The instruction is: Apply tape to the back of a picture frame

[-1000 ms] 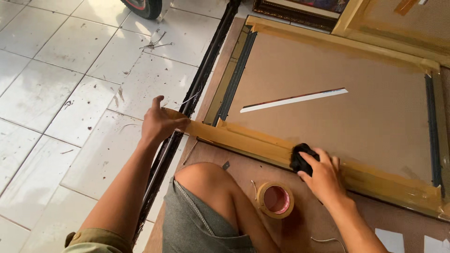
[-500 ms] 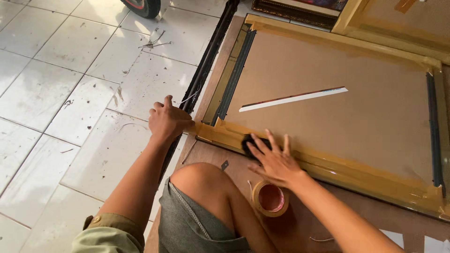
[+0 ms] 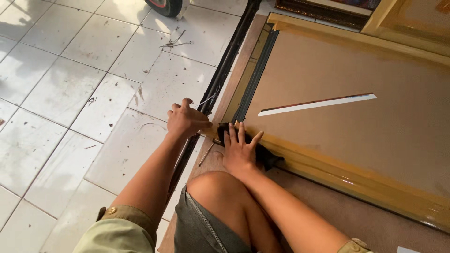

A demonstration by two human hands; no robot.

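R hand, fingers spread flat, presses black cloth on gold frame corner. L hand, fingers curled, grips frame's corner edge.

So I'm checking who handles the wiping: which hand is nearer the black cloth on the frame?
Right. The right hand lies flat on the black cloth at the gold frame corner. The left hand grips the frame's corner edge, just beside the cloth.
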